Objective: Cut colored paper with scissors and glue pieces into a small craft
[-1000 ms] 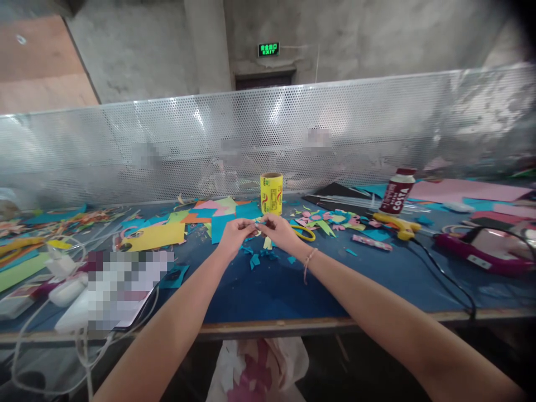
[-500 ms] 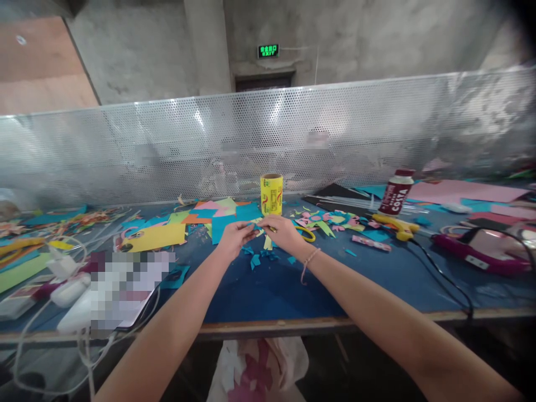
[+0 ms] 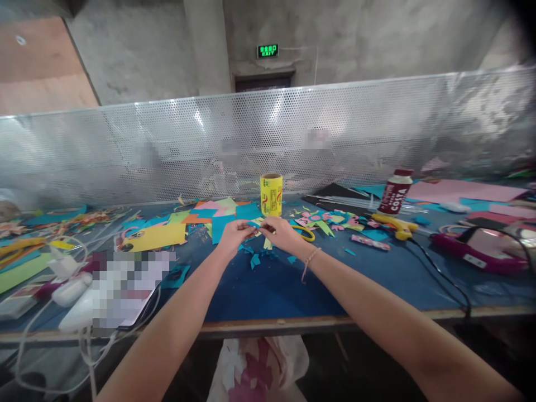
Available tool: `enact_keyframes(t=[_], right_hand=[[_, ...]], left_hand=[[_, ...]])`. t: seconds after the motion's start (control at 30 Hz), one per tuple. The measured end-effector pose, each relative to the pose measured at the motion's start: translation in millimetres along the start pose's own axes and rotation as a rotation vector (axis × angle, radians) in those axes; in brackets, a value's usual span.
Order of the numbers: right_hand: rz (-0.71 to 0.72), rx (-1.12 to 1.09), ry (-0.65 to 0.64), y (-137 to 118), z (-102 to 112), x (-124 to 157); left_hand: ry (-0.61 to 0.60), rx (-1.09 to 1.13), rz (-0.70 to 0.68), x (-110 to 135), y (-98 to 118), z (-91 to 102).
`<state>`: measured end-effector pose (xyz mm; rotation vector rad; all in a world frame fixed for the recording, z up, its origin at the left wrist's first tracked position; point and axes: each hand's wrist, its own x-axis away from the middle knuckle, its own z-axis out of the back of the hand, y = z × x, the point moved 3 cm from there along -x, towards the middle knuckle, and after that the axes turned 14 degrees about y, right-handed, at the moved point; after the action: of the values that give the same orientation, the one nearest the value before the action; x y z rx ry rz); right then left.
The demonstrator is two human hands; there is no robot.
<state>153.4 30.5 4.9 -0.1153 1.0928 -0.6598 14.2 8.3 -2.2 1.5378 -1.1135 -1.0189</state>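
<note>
A small piece of blue paper [image 3: 253, 224] is pinched between the fingertips of both my hands, above the middle of the table. My left hand [image 3: 235, 235] is closed on its left end. My right hand [image 3: 281, 232] closes on the other end, fingers bent and nearly meeting the left ones. Behind my right wrist, a yellow loop handle [image 3: 307, 234] shows; whether that hand touches it I cannot tell. Blue paper scraps [image 3: 255, 259] lie just below the hands. A yellow printed roll [image 3: 271, 195] stands upright right behind them.
Coloured paper sheets [image 3: 161, 237] and cut scraps [image 3: 330, 219] spread left and right. At right are a brown bottle [image 3: 395, 192], a yellow glue gun [image 3: 396, 226] with a black cord, and a purple case [image 3: 473, 254]. White cables [image 3: 86, 352] hang over the table edge at left.
My fingertips have shifted slightly on the blue paper, and more of its blue shows between them. The things on the table have not moved.
</note>
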Motion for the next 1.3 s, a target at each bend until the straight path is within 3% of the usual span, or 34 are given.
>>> enact_keyframes(t=[0.17,0.3,0.47,0.6,0.77,0.93,1.17,1.3], right_hand=[[-0.065,-0.015,-0.065,0,-2,0],[-0.256,-0.196,-0.101,3,-7,2],[-0.370,-0.283,-0.128,3,-12,3],[-0.213,-0.110,-0.174,-3,-7,2],[0.118,-0.108,-0.404,-6,-10,12],[0.181,-0.143,-0.553,-7,-18,19],[0.055,-0.263,-0.485,-9,-15,14],[-0.244,-0.420,-0.398,4,-14,9]], left_hand=[[-0.017,-0.047,0.003,0,-1,-0.4],[-0.014,-0.076,0.006,-2,-4,-0.3],[-0.009,-0.234,-0.143,-11,-6,3.8],[-0.025,-0.328,-0.180,-19,-6,9.7],[0.126,-0.327,-0.173,-23,-1,18.0],[0.148,-0.208,-0.046,-22,-6,14.7],[0.077,-0.178,-0.050,-20,-8,12.7],[0.045,-0.212,-0.099,-21,-7,13.5]])
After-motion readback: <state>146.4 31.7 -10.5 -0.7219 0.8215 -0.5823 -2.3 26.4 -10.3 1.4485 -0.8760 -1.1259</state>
